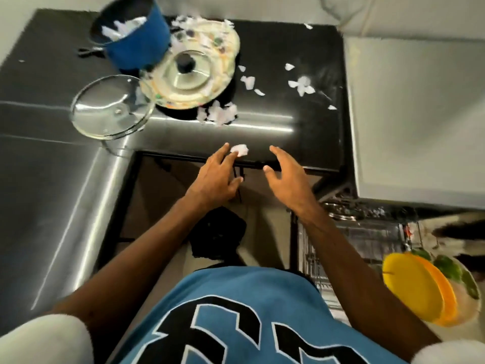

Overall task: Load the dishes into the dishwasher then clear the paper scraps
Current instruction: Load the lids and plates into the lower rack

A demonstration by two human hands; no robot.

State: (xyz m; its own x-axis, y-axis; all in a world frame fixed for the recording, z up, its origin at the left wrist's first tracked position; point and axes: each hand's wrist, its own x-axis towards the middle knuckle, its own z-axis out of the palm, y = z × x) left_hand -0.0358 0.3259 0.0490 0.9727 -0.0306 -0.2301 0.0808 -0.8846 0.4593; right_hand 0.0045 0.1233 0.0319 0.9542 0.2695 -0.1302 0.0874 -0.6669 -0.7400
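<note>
Both hands sit low in the middle of the frame, apart, at the near edge of the counter (183, 137). My left hand (216, 179) is stretched flat, its fingertips touching 1 scrap (240, 149) that lies right at that edge. I do not see it pinched. My right hand (287, 177) hovers just beside it, fingers spread and loose, holding nothing.

The dishes are split. In the lower right the rack (372, 237) is pulled out, with a yellow plate (409, 287) and an orange plate (446, 298) standing in it. In the upper left the pot (141, 46) holds more scraps. Beside it the patterned plate (231, 46) carries a lid (190, 74), and a glass lid (112, 109) lies to their left. A heap (219, 114) of scraps sits just in front of the patterned plate, and loose bits are scattered to the right of it.

I judge the step in hand to be taking that 1 edge scrap. To do it well, I would press the left fingertips down on the paper and slide it off the edge into my right palm, cupped just under the lip. Pinching at thin paper on a slick top is the poorer choice. I would go slowly, because a quick sweep could flick it to the floor. The pot, patterned plate and 2 lids are not yet loaded, so I reckon the task is about midway.
</note>
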